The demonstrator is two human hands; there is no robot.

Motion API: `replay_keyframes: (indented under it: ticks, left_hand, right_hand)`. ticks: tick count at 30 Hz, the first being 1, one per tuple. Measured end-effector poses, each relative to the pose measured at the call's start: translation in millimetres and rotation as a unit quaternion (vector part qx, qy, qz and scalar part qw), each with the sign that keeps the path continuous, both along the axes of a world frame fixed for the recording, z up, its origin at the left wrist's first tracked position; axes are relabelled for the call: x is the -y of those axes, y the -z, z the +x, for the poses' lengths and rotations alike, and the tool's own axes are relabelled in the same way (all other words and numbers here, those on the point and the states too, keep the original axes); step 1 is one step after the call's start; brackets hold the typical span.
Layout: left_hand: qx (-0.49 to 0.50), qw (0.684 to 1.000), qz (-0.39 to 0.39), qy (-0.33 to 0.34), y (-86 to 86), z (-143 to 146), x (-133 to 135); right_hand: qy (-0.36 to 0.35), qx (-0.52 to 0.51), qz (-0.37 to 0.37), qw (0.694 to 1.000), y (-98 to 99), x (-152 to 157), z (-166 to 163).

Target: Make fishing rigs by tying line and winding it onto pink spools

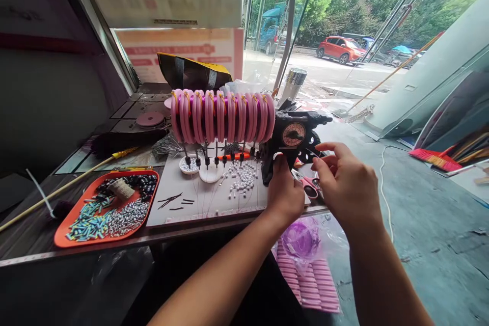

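Note:
A black hand-cranked winding machine (296, 135) with a round dial and gears stands at the table's right end. From its left side extends a row of pink spools (223, 117) wound with purple thread. My left hand (284, 191) is closed against the machine's black stand (268, 165), its thumb raised, with something white at the tip. Beside the gears, my right hand (346, 183) has curled fingers, thumb and forefinger close together; what lies between them is hidden. Below the spools hang several black-tipped weights (216, 161) on thin threads. Scissors (310, 188) with pink handles lie between my hands.
An orange tray (61, 237) of beads stands left of a pale board (160, 216) holding white beads (242, 178) and small white dishes (210, 175). A feather duster's stick (69, 181) crosses the table's left. Below the edge lies a bag of pink pieces (317, 282).

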State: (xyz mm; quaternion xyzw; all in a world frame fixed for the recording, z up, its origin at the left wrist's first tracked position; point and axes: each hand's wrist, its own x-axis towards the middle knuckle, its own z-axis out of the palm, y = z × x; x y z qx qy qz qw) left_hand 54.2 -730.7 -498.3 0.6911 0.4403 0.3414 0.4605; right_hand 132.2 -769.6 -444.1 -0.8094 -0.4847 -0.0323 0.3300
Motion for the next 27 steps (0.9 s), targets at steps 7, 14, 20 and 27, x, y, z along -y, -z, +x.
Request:
replay_keyframes:
  ticks: [7,14,20,27]
  left_hand:
    - [-0.011,1.0,0.004,0.009,-3.0,-6.4,5.5]
    - [-0.01,1.0,-0.022,0.01,-5.5,-10.6,12.7]
    - [0.001,0.999,-0.034,0.007,-6.3,-8.7,8.2]
    - [-0.008,0.999,-0.029,0.02,-8.5,-6.4,3.7]
  right_hand:
    - [0.027,0.086,-0.03,0.995,2.0,-14.7,-1.5]
    - [0.055,0.143,-0.092,0.984,-21.1,-22.5,1.6]
    - [0.056,0.176,-0.132,0.974,-30.9,-24.6,-0.6]
    - [0.049,0.186,-0.176,0.965,-19.3,-34.5,-6.3]
